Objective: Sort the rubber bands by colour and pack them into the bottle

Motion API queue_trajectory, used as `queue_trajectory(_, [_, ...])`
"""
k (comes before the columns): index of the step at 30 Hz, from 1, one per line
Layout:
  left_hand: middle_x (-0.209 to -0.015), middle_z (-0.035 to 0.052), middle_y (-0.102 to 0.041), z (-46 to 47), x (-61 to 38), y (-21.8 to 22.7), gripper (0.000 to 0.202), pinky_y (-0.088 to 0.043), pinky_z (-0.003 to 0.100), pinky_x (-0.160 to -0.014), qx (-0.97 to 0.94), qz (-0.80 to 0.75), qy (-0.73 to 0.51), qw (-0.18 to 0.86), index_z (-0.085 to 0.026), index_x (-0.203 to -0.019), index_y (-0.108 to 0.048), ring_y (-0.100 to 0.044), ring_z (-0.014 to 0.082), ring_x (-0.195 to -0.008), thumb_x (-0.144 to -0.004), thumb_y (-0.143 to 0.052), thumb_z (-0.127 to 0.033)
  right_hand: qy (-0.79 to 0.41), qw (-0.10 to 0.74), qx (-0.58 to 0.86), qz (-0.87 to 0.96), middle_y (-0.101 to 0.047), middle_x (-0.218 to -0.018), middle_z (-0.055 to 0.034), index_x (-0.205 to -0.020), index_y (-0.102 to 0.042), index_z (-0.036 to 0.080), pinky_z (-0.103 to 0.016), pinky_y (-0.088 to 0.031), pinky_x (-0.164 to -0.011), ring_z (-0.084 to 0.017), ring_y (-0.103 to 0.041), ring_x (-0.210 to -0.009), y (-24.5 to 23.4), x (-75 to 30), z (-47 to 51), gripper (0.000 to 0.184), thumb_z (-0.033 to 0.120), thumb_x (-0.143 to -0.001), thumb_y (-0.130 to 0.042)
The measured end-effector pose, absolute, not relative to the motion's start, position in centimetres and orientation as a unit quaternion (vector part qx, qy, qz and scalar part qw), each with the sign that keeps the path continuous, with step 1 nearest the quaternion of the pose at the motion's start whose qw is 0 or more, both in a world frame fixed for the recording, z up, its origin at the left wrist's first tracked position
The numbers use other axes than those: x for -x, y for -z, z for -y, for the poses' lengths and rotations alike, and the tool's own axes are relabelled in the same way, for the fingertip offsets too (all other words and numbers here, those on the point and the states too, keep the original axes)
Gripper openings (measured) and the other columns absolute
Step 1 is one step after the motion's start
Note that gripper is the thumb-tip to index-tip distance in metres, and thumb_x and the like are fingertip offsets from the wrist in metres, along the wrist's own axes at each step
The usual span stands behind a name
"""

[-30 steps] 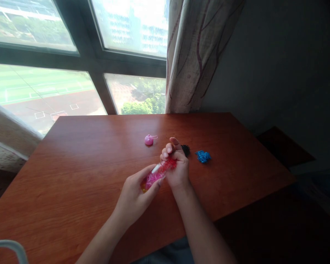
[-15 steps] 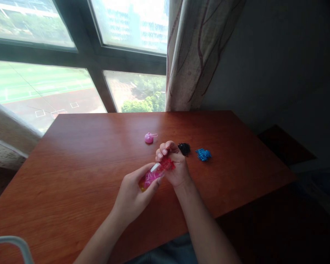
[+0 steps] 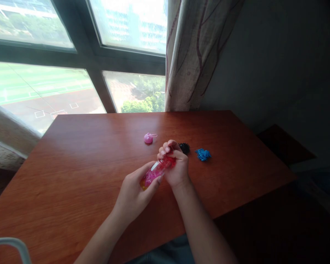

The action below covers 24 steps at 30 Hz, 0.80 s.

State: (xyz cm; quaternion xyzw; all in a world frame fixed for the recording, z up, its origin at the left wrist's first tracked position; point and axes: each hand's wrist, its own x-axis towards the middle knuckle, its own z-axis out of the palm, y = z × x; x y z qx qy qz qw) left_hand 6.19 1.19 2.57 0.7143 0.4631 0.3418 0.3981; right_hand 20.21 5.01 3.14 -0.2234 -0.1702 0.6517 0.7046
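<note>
My left hand [image 3: 134,190] is closed around a small clear bottle [image 3: 154,167], tilted up to the right. Pink bands [image 3: 151,177] show through its wall, with yellow ones lower down. At the bottle's upper end, my right hand [image 3: 178,167] curls its fingers over a clump of red elastic bands [image 3: 169,161]. Fingers partly hide where the clump meets the bottle's mouth. Just beyond my right hand lies a heap of black elastic bands [image 3: 184,148], partly covered by it. A blue heap of elastic bands [image 3: 202,154] rests farther right.
A round pink cap [image 3: 148,138] with a thin loop sits on the brown wooden table [image 3: 79,165], beyond my hands. A window and a patterned curtain [image 3: 192,55] stand behind the table. A pale curved bar [image 3: 13,242] shows at the lower left.
My right hand's fingers have curled in more over the red bands, which now sit closer against the bottle's end. My left hand and the bottle have hardly moved.
</note>
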Motion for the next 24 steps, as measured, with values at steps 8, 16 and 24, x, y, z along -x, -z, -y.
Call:
queue_trajectory(8, [-0.109,0.0046,-0.073,-1.3,-6.18,-2.44,0.041,-0.051,0.025,-0.081,-0.712,-0.46,-0.335,0.412,-0.017,-0.126,-0.061,-0.068,0.0201,-0.093,-0.089,-0.061,-0.034,-0.659,0.702,0.217,0.162,-0.05,-0.062,0.0022,-0.076,-0.064,0.02,-0.022,-0.039,-0.055,-0.012,-0.048,-0.059,-3.29,-20.22,-4.89,0.014,0.025,-0.07,-0.052])
queue_trajectory(16, [-0.106,0.0047,-0.074,-1.46,-6.23,-2.85,0.041,-0.052,0.026,-0.081,-0.695,-0.456,-0.342,0.438,-0.015,-0.125,-0.063,-0.068,0.0207,-0.091,-0.088,-0.061,-0.034,-0.661,0.698,0.241,0.134,-0.057,-0.066,0.0016,-0.083,-0.065,0.022,-0.024,-0.044,-0.056,-0.014,-0.053,-0.061,-3.18,-20.15,-5.06,0.018,0.027,-0.071,-0.053])
queue_trajectory(24, [-0.109,0.0054,-0.073,-1.49,-5.94,-2.98,0.044,-0.052,0.026,-0.08,-0.687,-0.448,-0.35,0.454,-0.015,-0.128,-0.062,-0.068,0.0201,-0.09,-0.088,-0.062,-0.033,-0.672,0.696,0.21,0.139,-0.063,-0.071,0.0053,-0.077,-0.063,0.023,-0.019,-0.044,-0.058,-0.01,-0.056,-0.064,-3.17,-19.77,-5.08,0.035,0.003,-0.052,-0.05])
